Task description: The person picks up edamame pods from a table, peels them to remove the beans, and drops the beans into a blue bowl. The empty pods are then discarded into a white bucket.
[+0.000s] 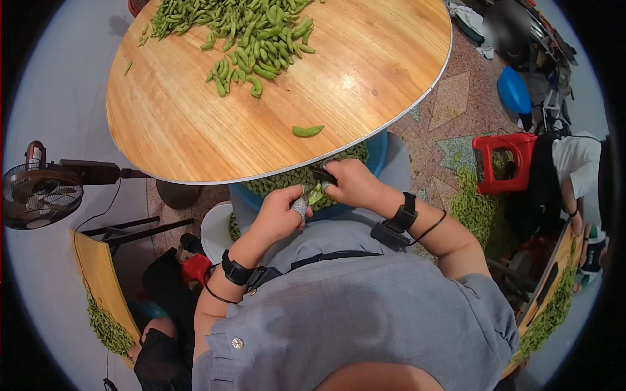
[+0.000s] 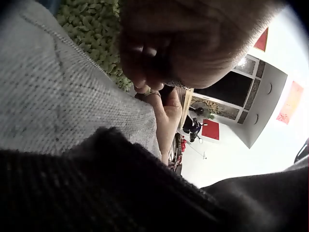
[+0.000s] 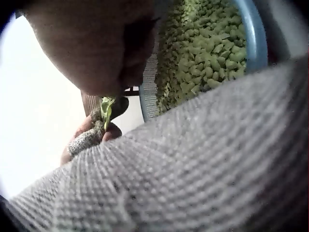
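Observation:
Over a blue basin (image 1: 378, 151), my two hands meet at a green soybean pod (image 1: 315, 195). My left hand (image 1: 276, 214), with grey knitted covers on its fingertips, pinches this pod; the right wrist view shows the pod (image 3: 106, 112) split or bent between the fingers. From the other side my right hand (image 1: 357, 185) comes in with curled fingers. It grips a small black object (image 1: 322, 174), of which I cannot tell the kind. Many shelled green beans (image 3: 207, 55) fill the basin beneath, in front of my lap.
A round wooden table (image 1: 365, 72) carries a heap of pods (image 1: 254, 39) and one lone pod (image 1: 308, 131) near its edge. A white bucket (image 1: 212, 228), a fan (image 1: 42, 189) and a red stool (image 1: 486, 166) stand around. More pods (image 1: 473, 212) lie on the floor; other people sit at both sides.

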